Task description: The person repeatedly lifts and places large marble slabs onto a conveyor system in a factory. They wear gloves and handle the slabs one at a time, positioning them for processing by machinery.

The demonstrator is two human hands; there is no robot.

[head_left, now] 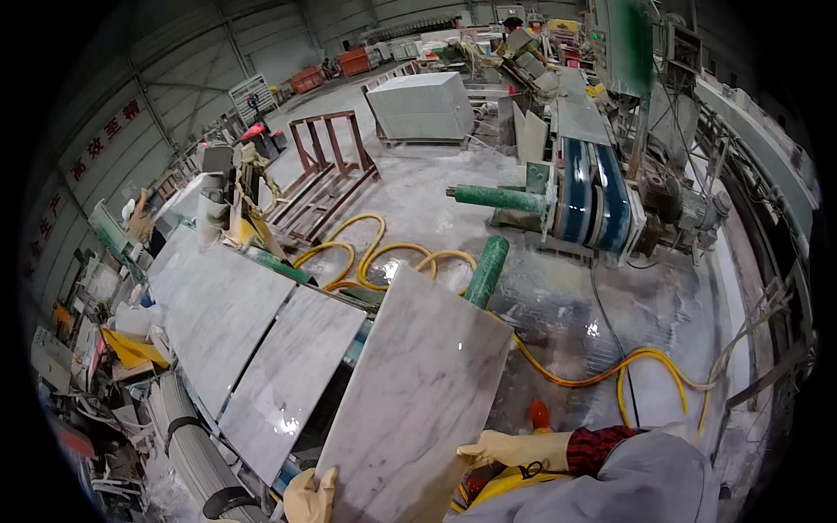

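Note:
A white marble slab (417, 383) with grey veins lies before me, its long sides running away from my body. My left hand (307, 499), in a cream glove, is closed on the slab's near left edge. At the near right edge, my right hand (499, 449) in a matching glove grips the slab, its fingertips partly hidden by the edge. A green roller (488, 272) shows beyond the slab's far right corner. To the left, a narrower wet marble slab (296, 375) and a wider marble slab (214, 305) lie side by side on a bench.
A yellow hose (575, 381) winds over the wet floor (427, 187). Beyond stand a brown metal rack (336, 170) and a stack of pale slabs (423, 105). A belt machine (575, 192) with a green roller arm is at right. A ribbed grey duct (196, 453) runs lower left.

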